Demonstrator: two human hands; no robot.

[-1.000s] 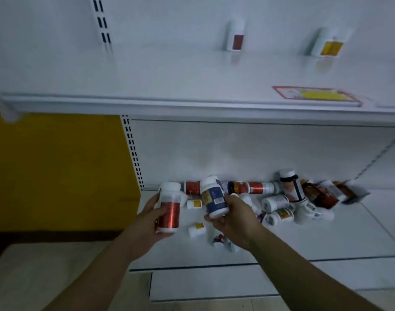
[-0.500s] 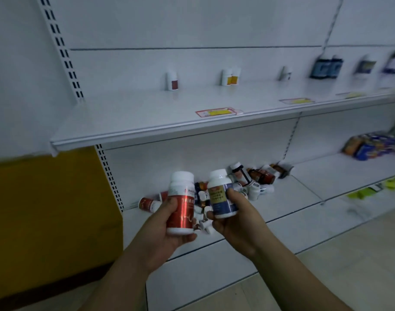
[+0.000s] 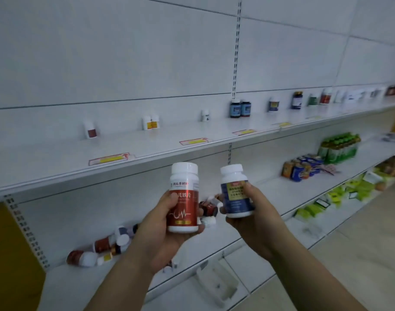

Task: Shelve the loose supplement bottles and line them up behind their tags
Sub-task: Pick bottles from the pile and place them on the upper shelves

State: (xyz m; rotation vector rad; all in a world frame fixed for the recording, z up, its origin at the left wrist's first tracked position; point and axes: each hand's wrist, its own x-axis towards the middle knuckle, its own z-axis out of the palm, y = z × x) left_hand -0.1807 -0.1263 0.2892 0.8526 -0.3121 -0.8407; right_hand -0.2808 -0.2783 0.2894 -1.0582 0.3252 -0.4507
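Observation:
My left hand (image 3: 157,234) grips a white-capped bottle with a red label (image 3: 184,198), held upright below the upper shelf's edge. Just to its right, my right hand (image 3: 257,218) holds a white-capped bottle with a blue label (image 3: 235,194), also upright. Behind my hands, a heap of loose bottles (image 3: 106,248) lies on the lower shelf. On the upper shelf (image 3: 57,153) stand a red-labelled bottle (image 3: 91,130), two yellow-labelled ones (image 3: 150,122), a small white one (image 3: 205,115) and two dark blue ones (image 3: 240,108). Price tags (image 3: 110,158) lie flat near the shelf's front.
More bottles (image 3: 297,100) stand along the upper shelf to the right. Cans (image 3: 300,168) and green bottles (image 3: 339,148) fill the lower shelf at right, with green packets (image 3: 349,193) below. A white tray (image 3: 216,281) lies on the bottom shelf. A yellow panel (image 3: 10,254) borders the left.
Both hands have lifted their bottles up from the lower shelf toward the upper shelf. The view has swung up and to the right, showing more of the upper shelf.

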